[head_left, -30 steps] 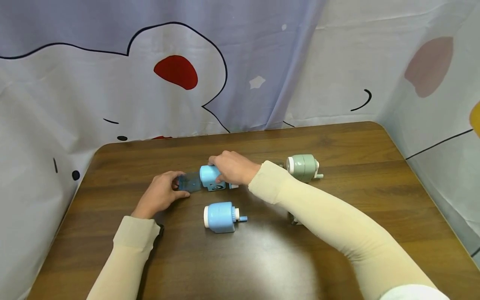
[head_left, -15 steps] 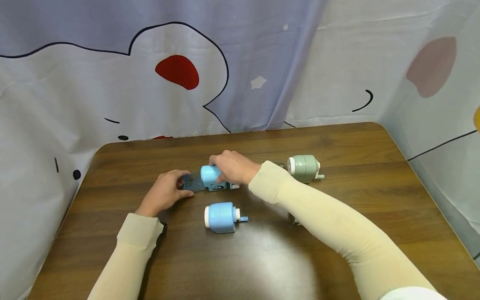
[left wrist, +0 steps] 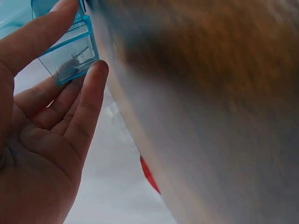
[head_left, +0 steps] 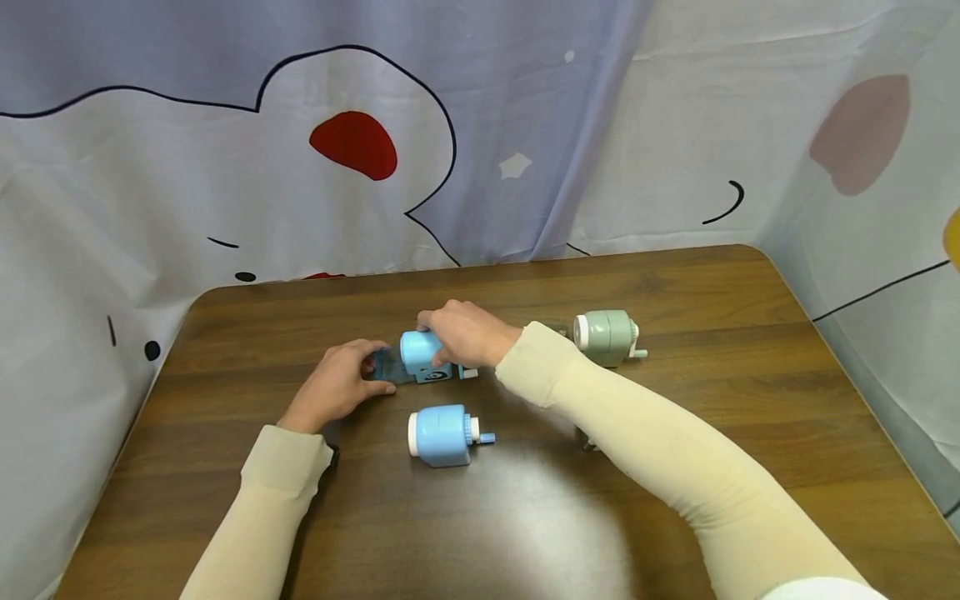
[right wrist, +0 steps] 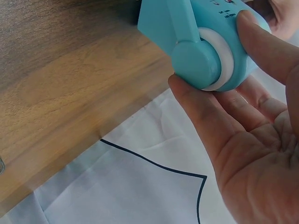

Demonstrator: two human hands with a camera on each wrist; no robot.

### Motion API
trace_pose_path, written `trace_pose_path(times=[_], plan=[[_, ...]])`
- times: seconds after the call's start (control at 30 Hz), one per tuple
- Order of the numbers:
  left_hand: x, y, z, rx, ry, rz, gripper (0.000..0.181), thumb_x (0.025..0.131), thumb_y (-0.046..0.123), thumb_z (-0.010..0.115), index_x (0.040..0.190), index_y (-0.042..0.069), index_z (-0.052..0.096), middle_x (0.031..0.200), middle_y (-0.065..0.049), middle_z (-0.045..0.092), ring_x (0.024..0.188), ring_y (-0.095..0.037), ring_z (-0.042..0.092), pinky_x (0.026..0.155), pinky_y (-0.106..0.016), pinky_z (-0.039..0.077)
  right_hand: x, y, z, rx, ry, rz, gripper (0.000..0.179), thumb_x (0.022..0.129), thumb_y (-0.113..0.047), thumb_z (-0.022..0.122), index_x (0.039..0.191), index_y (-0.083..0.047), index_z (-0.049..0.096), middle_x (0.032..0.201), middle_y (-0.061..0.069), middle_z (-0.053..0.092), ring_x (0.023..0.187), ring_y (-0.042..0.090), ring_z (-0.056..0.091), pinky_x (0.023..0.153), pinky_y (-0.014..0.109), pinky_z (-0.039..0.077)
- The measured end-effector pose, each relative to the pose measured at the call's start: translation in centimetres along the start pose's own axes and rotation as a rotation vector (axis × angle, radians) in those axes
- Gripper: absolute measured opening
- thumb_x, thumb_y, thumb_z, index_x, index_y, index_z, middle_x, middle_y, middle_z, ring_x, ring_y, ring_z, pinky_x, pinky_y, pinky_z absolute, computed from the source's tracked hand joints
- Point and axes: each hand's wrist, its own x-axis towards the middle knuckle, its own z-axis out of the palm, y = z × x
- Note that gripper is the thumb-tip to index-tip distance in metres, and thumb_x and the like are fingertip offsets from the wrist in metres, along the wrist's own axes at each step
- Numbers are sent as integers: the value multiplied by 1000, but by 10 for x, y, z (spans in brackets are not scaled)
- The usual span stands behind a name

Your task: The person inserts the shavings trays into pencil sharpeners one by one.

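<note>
A turquoise crank pencil sharpener [head_left: 418,352] with a printed face stands toward the back of the table. My right hand [head_left: 471,333] grips its body from above; in the right wrist view the thumb lies on one side of the sharpener [right wrist: 196,65] and the fingers on the other, near the crank. My left hand [head_left: 341,385] pinches the clear blue shavings drawer [head_left: 390,367] between thumb and fingers. That drawer [left wrist: 70,58] shows see-through walls in the left wrist view. Its inner end meets the sharpener's left side, partly inserted as far as I can see.
A second blue sharpener [head_left: 442,435] with a white ring stands in front of the hands. To the right is a green sharpener [head_left: 606,337] with a crank. Small dark objects, partly hidden by the right sleeve [head_left: 637,433], lie near it. A patterned curtain [head_left: 517,125] hangs behind the table.
My left hand has moved right with the drawer, and less of the drawer shows outside the turquoise sharpener. The right hand stays in place on the body.
</note>
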Motion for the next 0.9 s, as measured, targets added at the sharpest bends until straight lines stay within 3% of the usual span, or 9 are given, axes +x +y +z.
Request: trace_pose_path(times=[0.6,0.9], plan=[[6,6,4,6,-7,14,62,82,21,86,132,-3,60,115,-15,65,96,-26,61,83,-44,53,1,2,1,4,-2,1,50,87,-25,81,130,-8,62,111,7,69,94,18,65,84,30,52],[8,9,7,5,7,34,61,80,20,87,130,-3,61,118,-15,65,96,-26,61,83,-43,54,1,0,1,-1,4,-6,49,87,-25,81,129,-8,62,111,7,69,93,18,65,83,29,52]])
